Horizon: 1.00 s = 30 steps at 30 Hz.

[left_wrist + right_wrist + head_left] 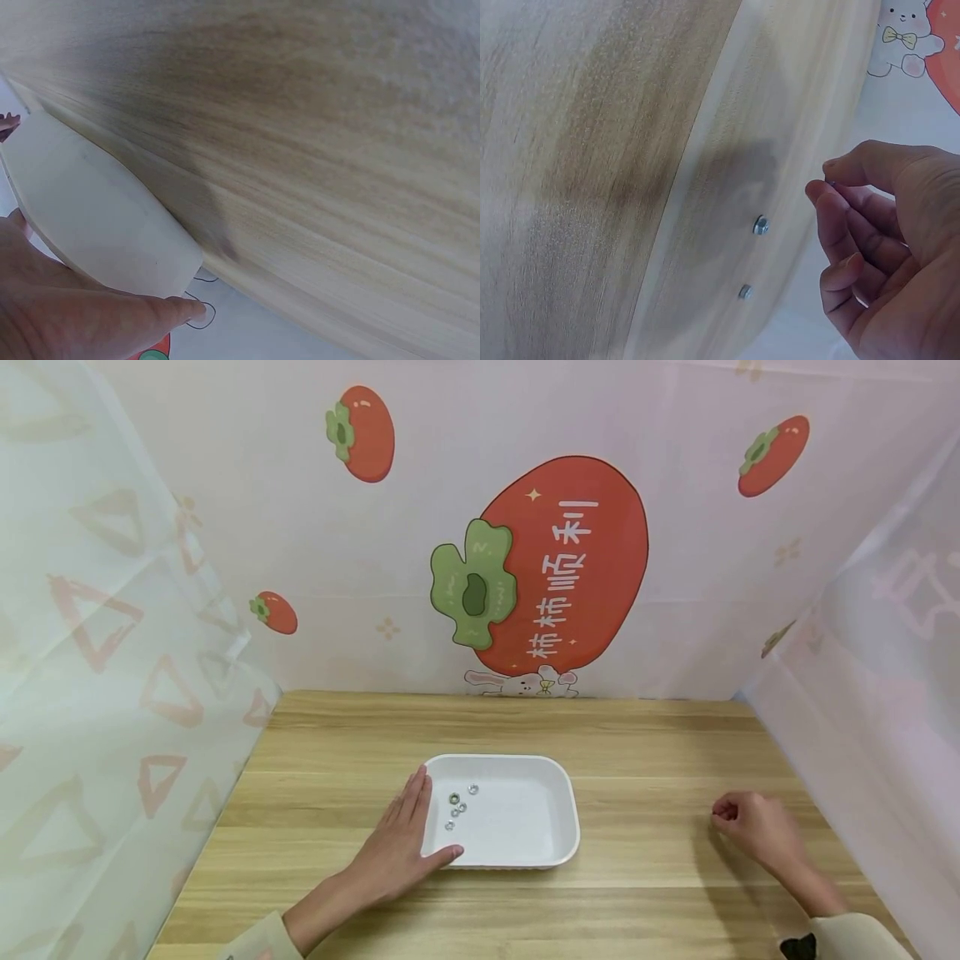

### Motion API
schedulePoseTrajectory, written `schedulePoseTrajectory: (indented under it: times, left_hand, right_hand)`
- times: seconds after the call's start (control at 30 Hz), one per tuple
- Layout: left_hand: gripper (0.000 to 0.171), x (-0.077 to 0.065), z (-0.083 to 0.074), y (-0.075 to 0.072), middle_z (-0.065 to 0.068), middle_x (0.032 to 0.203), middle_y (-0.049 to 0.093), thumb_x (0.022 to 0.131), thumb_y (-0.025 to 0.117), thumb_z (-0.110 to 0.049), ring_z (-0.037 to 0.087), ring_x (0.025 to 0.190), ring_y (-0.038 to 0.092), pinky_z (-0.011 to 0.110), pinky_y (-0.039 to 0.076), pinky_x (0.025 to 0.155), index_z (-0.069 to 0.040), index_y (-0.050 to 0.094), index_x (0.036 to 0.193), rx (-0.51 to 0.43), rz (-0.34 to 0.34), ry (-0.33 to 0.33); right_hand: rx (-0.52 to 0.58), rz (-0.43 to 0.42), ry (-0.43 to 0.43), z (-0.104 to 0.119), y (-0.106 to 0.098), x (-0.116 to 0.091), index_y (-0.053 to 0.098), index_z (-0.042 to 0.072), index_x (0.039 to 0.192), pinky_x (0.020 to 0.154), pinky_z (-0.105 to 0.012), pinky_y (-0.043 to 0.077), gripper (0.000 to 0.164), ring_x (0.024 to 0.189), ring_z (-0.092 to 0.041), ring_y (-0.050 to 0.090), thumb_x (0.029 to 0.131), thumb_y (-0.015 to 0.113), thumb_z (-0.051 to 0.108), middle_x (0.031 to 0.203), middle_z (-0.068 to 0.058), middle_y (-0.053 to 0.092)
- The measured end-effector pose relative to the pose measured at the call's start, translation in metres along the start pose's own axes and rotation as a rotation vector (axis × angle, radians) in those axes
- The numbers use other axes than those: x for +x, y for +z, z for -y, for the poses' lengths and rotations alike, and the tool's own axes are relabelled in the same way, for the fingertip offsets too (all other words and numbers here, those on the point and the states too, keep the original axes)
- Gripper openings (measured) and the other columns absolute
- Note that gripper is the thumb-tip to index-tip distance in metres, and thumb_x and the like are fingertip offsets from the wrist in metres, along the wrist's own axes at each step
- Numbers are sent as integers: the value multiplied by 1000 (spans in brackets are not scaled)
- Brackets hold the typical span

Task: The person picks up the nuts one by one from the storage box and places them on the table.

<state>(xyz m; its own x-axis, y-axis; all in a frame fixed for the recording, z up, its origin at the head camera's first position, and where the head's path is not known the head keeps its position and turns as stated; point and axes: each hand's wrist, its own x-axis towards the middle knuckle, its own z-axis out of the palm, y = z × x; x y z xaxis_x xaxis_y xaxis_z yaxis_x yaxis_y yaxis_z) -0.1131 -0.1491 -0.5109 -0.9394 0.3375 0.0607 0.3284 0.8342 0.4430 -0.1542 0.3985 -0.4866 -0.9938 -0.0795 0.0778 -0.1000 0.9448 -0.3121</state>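
Note:
My left hand (393, 853) lies along the left side of a white tray (517, 818), fingers straight and thumb over the near rim. Several small metal nuts (454, 798), one of them greenish, sit in the tray's left part. Off to the right, my right hand (761, 828) is held above the table. In the right wrist view its thumb and forefinger pinch a tiny metal piece (829, 181), nearly all hidden by the fingertips. Two metal nuts, one nearer (760, 224) and one farther down the view (745, 292), rest on the wood beside this hand.
The wood-grain table (637, 760) meets a pale printed cloth backdrop (690, 593) at its far edge. Similar cloth hangs on the left (112, 652) and right sides (885, 693).

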Motion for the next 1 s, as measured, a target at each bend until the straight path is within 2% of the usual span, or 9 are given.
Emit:
schedulePoseTrajectory:
  times: [0.3,0.57,0.77,1.0]
  left_hand:
    - [116,2,-1,-1,16,178,-1,97,59,-71,34,164,8,55,20,131,5,6,167,-3,33,-13]
    - [115,1,-1,-2,17,178,1,98,60,-70,37,163,10,56,21,130,6,8,167,-9,18,-5]
    - [115,1,-1,-1,17,178,2,97,61,-69,38,163,12,57,22,130,6,9,167,-10,9,-2]
    - [115,3,0,-1,16,178,-3,98,58,-72,36,164,7,55,20,131,5,7,167,-16,45,-9]
  right_hand:
    - [-25,59,16,-3,4,2,76,9,83,56,-39,53,3,68,-16,65,86,78,10,79,-1,74]
    - [-67,89,30,-5,5,2,76,11,81,57,-44,54,5,71,-22,68,86,76,10,83,-7,76]
    - [-72,109,53,-3,3,3,75,12,80,54,-41,51,7,68,-19,62,86,73,10,83,-7,75]
    - [-75,124,55,-2,2,4,74,15,77,55,-38,50,10,66,-18,59,85,72,9,80,-4,73]
